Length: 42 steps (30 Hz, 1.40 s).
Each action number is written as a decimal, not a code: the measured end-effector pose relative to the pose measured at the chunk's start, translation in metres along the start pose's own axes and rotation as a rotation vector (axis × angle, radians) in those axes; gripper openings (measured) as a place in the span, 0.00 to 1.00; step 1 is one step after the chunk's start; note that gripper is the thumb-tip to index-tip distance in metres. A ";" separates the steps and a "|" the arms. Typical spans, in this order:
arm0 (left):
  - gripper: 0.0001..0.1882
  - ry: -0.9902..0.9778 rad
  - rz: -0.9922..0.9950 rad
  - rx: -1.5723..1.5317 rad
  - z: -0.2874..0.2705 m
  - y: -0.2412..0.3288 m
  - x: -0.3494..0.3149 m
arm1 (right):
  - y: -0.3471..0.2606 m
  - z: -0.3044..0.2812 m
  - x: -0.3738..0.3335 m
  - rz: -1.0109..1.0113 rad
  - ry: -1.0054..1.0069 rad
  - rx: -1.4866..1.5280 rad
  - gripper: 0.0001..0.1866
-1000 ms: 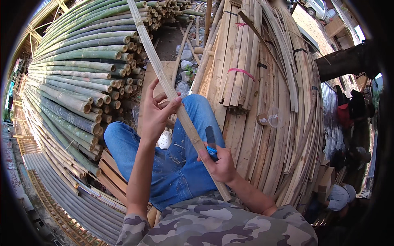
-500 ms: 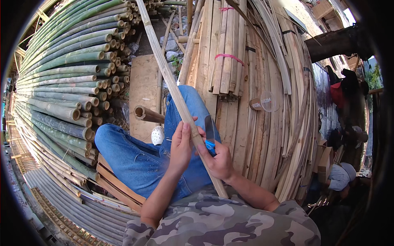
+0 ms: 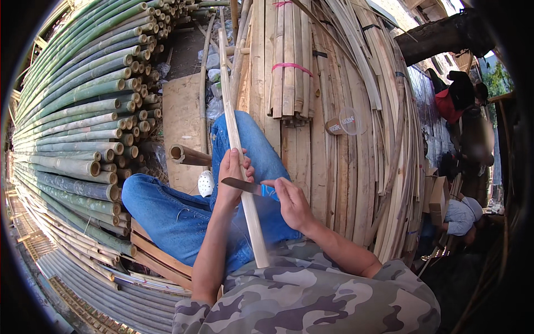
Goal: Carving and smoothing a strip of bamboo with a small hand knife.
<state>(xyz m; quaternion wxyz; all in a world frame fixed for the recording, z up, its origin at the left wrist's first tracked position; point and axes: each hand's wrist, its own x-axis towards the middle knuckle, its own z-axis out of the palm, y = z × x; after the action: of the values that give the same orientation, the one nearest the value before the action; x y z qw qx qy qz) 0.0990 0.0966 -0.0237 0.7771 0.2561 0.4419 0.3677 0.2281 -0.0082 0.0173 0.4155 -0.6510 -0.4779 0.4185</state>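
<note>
Sliding down from a second ago, the left hand [image 3: 231,178] now grips one long pale bamboo strip [image 3: 240,167] lying across the blue-jeaned lap [image 3: 183,217], fingers curled shut beside the blade. The right hand [image 3: 292,203] pinches one blue-handled knife [image 3: 247,187] crosswise against it (shaving seems underway). One short bamboo offcut [image 3: 189,155] lies nearby.

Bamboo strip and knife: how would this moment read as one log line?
left hand: grips bamboo strip | right hand: holds knife, blade laid across strip | strip over lap
</note>
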 end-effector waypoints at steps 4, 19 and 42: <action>0.19 -0.108 -0.070 0.001 -0.017 0.010 -0.011 | -0.006 -0.014 0.013 -0.024 -0.007 0.004 0.17; 0.18 -0.030 -0.152 0.087 -0.036 0.044 -0.161 | -0.026 0.010 0.038 -0.763 -0.377 -0.535 0.14; 0.13 0.417 0.113 0.537 -0.074 0.004 -0.133 | -0.028 0.067 0.060 -0.467 -0.717 -0.445 0.27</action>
<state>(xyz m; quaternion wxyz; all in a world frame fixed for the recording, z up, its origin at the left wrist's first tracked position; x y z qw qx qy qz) -0.0122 -0.0024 0.0101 0.5532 0.3950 0.6573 0.3253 0.1689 0.0651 0.0143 0.1582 -0.4138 -0.8025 0.3997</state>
